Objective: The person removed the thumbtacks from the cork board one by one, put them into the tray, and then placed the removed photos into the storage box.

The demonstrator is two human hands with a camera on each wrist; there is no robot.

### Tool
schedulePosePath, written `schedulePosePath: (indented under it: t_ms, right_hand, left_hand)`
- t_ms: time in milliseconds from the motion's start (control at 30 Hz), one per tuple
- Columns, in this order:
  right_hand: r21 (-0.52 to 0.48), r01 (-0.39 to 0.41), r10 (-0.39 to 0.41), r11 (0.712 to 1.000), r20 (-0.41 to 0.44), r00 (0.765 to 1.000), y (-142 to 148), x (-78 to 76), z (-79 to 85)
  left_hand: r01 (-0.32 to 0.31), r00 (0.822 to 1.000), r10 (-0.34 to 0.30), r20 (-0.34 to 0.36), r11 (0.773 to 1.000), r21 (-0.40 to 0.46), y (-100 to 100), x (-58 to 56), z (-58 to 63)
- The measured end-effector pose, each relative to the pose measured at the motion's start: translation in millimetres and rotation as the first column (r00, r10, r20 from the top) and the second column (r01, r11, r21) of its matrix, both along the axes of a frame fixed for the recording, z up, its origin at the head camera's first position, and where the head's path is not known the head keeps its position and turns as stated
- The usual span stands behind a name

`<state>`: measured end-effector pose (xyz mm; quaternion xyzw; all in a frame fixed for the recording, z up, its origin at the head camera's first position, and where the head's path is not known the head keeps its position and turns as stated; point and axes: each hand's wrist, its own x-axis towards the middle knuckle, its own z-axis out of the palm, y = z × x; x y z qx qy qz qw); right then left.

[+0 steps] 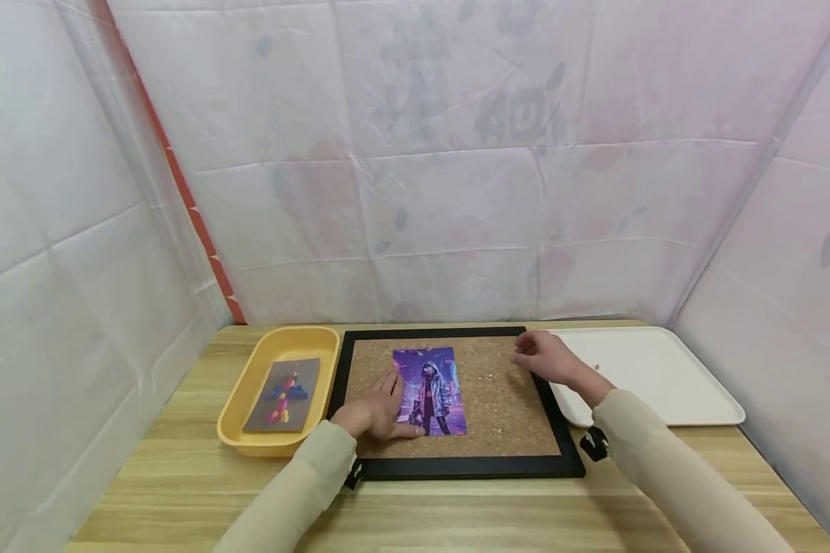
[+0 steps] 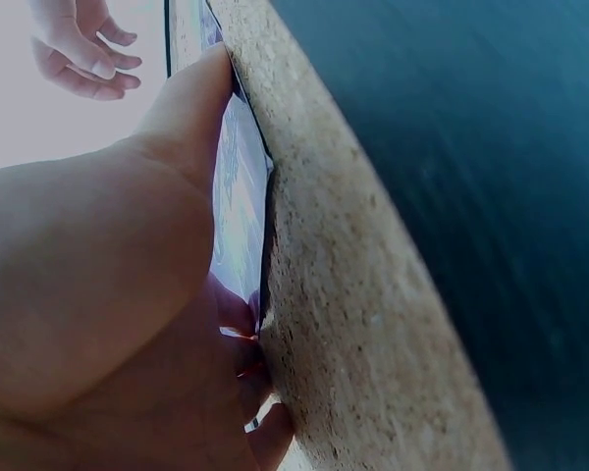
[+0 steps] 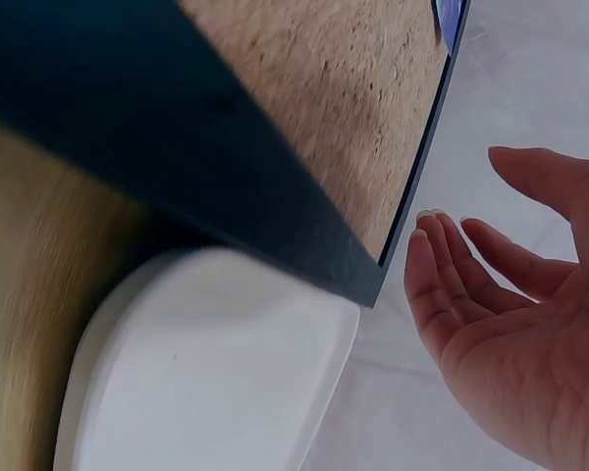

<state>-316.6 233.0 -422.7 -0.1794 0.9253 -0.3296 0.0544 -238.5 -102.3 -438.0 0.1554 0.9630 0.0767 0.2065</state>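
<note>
A purple picture print (image 1: 437, 392) of a hooded figure lies on a corkboard (image 1: 515, 415) with a black frame. My left hand (image 1: 376, 407) rests on the print's left side, fingers extended along its left edge and thumb across its lower corner. In the left wrist view the thumb (image 2: 191, 108) presses on the print (image 2: 240, 196) against the cork. My right hand (image 1: 552, 358) hovers over the board's upper right corner. Its fingers (image 3: 437, 285) are loosely bent and apart from the thumb, with nothing between them in the right wrist view.
Left of the board, a yellow tray (image 1: 230, 430) holds a grey picture card (image 1: 283, 395) with a colourful design. A white tray (image 1: 657, 376) stands to the right, with a tiny item (image 1: 595, 367) on it. Small clear bits (image 1: 486, 377) sit on the cork. Hanging sheets enclose the wooden table (image 1: 456, 518).
</note>
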Motion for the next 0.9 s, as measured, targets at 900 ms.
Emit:
schedulePosePath:
  t_ms: [900]
  right_hand:
    - [-0.037,-0.051,0.052,0.998,0.015,0.999,-52,-12.9,-8.1]
  left_hand:
    - [0.004,1.0,-0.005,-0.01,1.0,-0.01,-1,-2.2,-3.4]
